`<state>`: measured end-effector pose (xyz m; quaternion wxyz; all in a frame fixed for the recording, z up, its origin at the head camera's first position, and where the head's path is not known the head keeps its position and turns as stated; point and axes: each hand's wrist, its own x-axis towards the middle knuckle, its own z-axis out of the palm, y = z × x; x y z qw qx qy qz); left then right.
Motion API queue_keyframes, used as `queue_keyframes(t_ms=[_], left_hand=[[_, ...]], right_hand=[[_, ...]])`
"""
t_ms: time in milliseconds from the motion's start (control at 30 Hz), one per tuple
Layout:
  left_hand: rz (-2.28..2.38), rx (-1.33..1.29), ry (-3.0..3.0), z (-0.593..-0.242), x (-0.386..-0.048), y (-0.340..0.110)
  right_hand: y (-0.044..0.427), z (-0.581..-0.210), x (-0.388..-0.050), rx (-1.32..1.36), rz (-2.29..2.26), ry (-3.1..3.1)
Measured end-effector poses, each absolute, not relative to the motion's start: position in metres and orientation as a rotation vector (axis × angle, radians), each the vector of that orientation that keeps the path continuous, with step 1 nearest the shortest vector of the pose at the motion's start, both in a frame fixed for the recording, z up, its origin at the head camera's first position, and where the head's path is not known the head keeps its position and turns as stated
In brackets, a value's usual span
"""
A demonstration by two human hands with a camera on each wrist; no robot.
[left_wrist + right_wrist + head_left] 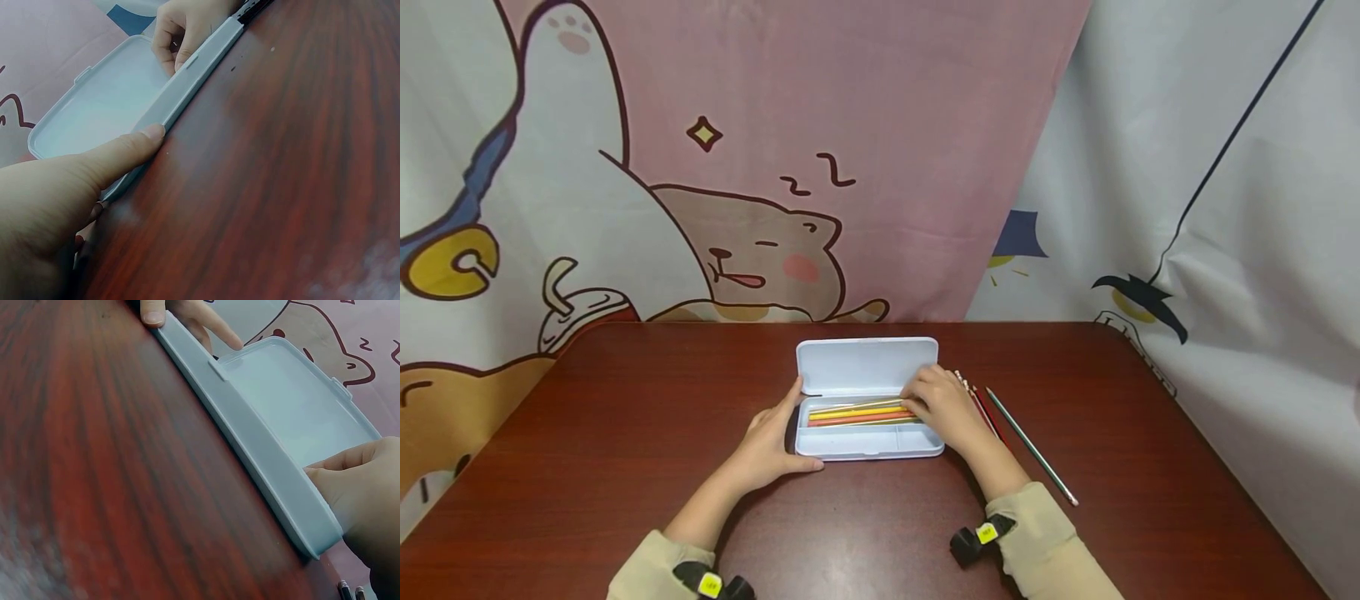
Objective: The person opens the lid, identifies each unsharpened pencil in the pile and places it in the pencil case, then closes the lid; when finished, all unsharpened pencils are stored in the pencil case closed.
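Note:
A pale blue pencil case [868, 452] lies with its lid [865, 367] raised. Several yellow, orange and gold pencils [857, 414] lie lengthwise in its long back compartment. My left hand [767, 442] holds the left end, the thumb against the front wall and the index finger by the hinge corner. In the right wrist view that thumb [152, 314] presses the front corner. Inside the right end, my right hand [943, 406] has curled fingers at the end of the uppermost pencil and appears to pinch it. The case wall hides those fingertips in the left wrist view.
Right of the case, a green pencil [1033, 446] lies slanted on the brown table [1150, 467]. Red pencils [987, 412] lie beside it, partly behind my right hand. A printed cloth [925, 167] hangs behind the table's far edge.

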<state>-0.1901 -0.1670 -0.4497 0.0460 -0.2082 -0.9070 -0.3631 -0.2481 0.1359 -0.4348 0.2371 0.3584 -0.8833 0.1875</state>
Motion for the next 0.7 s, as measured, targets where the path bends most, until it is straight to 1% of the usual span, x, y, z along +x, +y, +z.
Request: queue_keyframes(t_ms=[700], left_hand=[[-1.108, -0.628, -2.778, -0.4485, -0.1896, -0.1666]], right_hand=[[0.1339, -0.4352, -0.2464, 0.962, 0.503, -2.441]])
